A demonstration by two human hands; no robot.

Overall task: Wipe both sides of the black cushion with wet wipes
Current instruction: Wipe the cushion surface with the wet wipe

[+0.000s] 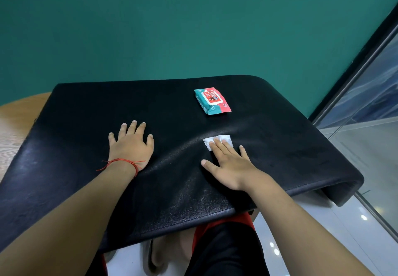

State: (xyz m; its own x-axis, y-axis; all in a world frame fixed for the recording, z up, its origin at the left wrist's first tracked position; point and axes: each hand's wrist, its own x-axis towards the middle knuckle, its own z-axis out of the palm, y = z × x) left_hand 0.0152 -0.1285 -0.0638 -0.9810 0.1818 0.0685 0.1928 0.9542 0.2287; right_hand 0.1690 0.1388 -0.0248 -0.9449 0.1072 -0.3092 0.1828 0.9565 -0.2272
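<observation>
A large black cushion (86, 137) lies flat across a table, its right end drooping over the edge. My left hand (131, 144) rests palm down on it with fingers spread, a red string round the wrist. My right hand (230, 161) presses a white wet wipe (217, 141) onto the cushion with straight fingers; part of the wipe shows beyond the fingertips. A teal and red pack of wet wipes (212, 101) lies on the cushion further back, apart from both hands.
A wooden table (13, 125) shows at the left under the cushion. A green wall stands behind. A glass partition with a dark frame (366, 60) runs along the right. My legs and the pale floor are below the cushion's near edge.
</observation>
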